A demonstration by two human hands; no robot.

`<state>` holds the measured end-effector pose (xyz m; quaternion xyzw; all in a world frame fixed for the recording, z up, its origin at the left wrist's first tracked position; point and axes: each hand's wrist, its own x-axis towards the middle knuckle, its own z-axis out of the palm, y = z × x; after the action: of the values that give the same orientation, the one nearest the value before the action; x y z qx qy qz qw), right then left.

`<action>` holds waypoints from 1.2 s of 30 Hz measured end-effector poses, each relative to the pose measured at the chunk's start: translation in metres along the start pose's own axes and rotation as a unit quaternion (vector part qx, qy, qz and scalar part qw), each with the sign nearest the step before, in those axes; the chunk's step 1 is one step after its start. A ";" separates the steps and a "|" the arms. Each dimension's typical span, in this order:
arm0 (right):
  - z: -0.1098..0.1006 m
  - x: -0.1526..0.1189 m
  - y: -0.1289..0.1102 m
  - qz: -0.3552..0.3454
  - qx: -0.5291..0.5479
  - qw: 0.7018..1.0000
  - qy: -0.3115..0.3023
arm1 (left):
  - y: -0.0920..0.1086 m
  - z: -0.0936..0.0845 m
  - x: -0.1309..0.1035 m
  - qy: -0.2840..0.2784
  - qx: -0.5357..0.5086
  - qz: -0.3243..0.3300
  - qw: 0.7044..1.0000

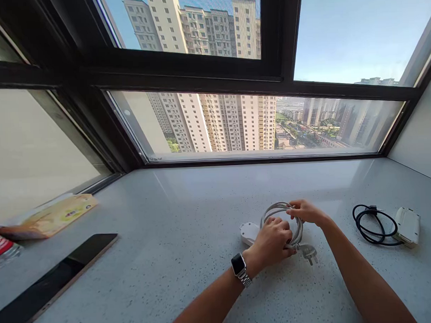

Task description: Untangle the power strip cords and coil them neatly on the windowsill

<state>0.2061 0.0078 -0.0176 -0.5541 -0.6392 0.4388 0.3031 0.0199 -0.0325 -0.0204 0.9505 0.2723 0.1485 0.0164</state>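
A pale grey power cable (275, 206) lies gathered in several loops on the counter. Over the near side of the loops, my left hand (274, 238) is closed around the cable, its back toward me. My right hand (307, 211) pinches the far right side of the coil between thumb and fingers. A three-pin plug (308, 252) at the cable's end rests just right of my left hand, prongs toward me. The rounded end of a white power strip (249, 233) sticks out left of my left hand, which hides the rest of it.
At the right, a white adapter (407, 226) lies with a coiled black cable (375, 225). A dark tablet (57, 280) lies at the left, near a yellow packet (58, 215) and a red-labelled bottle (2, 246). Windows (214, 121) border the speckled counter (175, 229) at the back.
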 end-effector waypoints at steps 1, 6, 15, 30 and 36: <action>0.001 0.005 0.010 -0.004 -0.003 1.000 0.011 | -0.002 0.004 0.000 0.016 0.014 -0.001 1.000; 0.000 0.021 0.045 -0.035 0.021 0.986 0.160 | -0.006 0.011 -0.005 0.017 0.029 0.053 0.998; -0.008 0.031 0.070 -0.042 0.096 0.946 0.307 | -0.017 0.017 -0.027 0.008 0.039 0.089 0.995; 0.019 -0.012 0.035 -0.134 -0.004 0.926 0.353 | -0.018 0.008 -0.052 0.085 0.088 0.068 0.990; 0.057 -0.048 -0.040 -0.179 -0.291 0.926 0.161 | -0.028 -0.006 -0.080 0.287 0.090 0.034 0.953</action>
<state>0.1481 -0.0518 -0.0015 -0.5573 -0.7701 0.0766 0.3008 -0.0608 -0.0508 -0.0392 0.8741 0.2456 0.3900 -0.1533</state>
